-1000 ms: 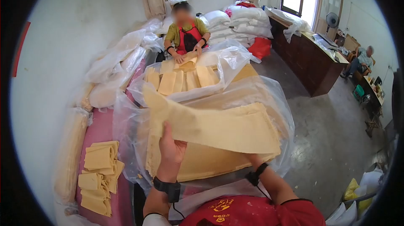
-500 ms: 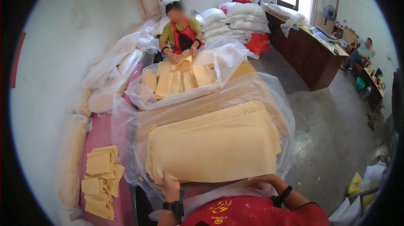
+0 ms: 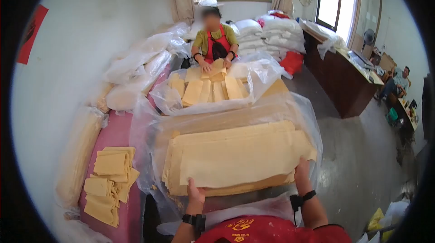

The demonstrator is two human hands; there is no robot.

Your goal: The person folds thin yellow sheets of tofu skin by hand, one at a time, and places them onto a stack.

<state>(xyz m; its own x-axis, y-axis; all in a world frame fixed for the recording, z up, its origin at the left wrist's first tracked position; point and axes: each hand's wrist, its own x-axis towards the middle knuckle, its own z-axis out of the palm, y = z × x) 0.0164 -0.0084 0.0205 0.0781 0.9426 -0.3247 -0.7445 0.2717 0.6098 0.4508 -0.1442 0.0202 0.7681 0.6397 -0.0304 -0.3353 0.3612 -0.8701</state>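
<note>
A large thin tan sheet lies over a stack of similar sheets, its near edge raised a little. My left hand grips its near left corner, the thumb on top. At the right end of the same sheet, my right hand holds the near edge, its fingers partly hidden under it. Clear plastic wrap surrounds the stack. Folded tan pieces rest in piles on the pink surface at the left.
Across the table a co-worker in a red apron handles a folded sheet by a plastic-lined tray of pieces. White sacks are stacked behind. A dark counter stands at the right; another person sits beyond it.
The top sheet has shifted right and away from my body, with its right corner lifted. My right hand has moved right and forward along with it. The camera view has turned slightly.
</note>
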